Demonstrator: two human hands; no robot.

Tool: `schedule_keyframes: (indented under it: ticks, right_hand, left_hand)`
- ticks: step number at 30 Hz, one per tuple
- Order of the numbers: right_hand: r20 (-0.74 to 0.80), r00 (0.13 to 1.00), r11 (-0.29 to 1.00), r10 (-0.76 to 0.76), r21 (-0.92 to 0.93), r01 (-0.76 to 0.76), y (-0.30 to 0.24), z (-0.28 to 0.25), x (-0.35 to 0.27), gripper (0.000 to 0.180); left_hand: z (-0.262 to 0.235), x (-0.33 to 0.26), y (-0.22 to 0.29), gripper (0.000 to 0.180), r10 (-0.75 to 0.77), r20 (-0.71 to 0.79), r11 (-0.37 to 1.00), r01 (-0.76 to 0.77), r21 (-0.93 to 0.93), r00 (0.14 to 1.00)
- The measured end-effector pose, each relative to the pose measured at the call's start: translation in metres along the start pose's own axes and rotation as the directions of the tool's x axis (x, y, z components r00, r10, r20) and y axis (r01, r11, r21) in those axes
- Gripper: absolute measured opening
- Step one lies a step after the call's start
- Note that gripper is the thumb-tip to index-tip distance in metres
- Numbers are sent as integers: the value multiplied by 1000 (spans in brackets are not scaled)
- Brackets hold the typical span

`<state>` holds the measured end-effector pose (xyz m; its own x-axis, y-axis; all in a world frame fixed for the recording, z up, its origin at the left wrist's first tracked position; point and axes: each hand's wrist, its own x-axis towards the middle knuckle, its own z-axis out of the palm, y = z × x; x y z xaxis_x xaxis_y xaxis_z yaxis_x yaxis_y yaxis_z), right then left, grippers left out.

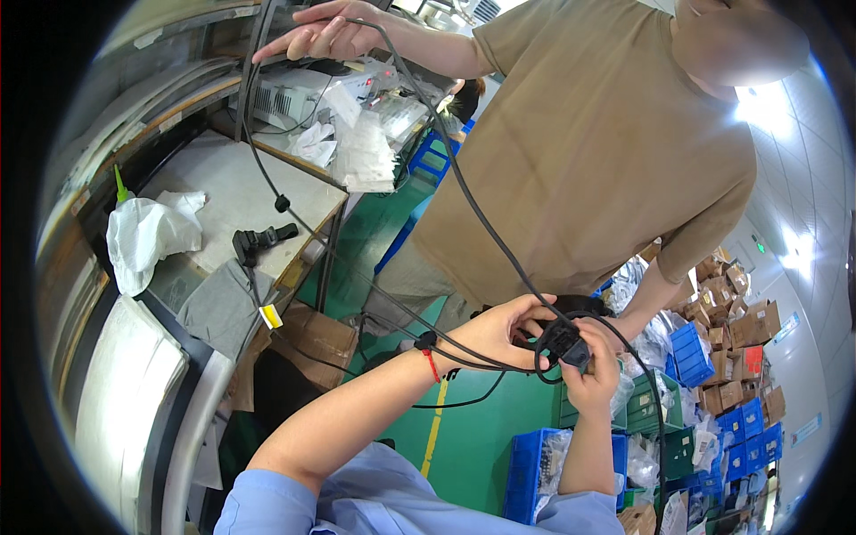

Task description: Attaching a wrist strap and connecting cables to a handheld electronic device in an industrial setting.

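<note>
A black plug-like connector [563, 346] on a black cable [477, 205] is between my two hands. The fingers of my left hand [499, 335] curl round the cable's loop next to the connector. My right hand [596, 379] pinches the connector's lower right side between thumb and fingers. Strands of cable run past my left wrist, where a black clip-like piece [426, 341] sits beside a red string bracelet [432, 364]. A co-worker's hand [615, 328] is just behind the connector, partly hidden by it. Their other hand [332, 34] reaches to the cable at the upper left.
A co-worker in a brown shirt [580, 152] stands opposite me. At left, a workbench [227, 192] bears another black connector [263, 242] and a white bag [153, 234]. Blue bins [526, 468] and cardboard boxes [756, 325] stand at right, over a green floor [406, 437].
</note>
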<state>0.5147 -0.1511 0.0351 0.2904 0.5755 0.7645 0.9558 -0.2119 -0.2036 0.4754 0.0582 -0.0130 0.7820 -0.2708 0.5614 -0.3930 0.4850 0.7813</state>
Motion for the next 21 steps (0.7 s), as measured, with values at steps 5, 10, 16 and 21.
schedule_keyframes:
  ticks: [5, 10, 16, 21]
  right_hand:
    - [-264, 946, 970, 189, 201, -138, 14, -14, -15, 49]
    - [-465, 876, 972, 127, 236, -16, -9, -21, 14, 64]
    - [-604, 796, 958, 44, 250, 136, -68, -54, 56, 62]
    - [-504, 863, 967, 28, 231, 104, -112, -84, 70, 55]
  left_hand:
    - [-6, -25, -31, 69, 7, -201, 994, 15, 106, 980]
    - [0, -66, -61, 54, -307, -497, 938, 345, -14, 812]
    - [24, -91, -45, 42, -402, -393, 912, 399, -93, 827]
    - [45, -95, 36, 36, -388, -74, 900, 395, 183, 919]
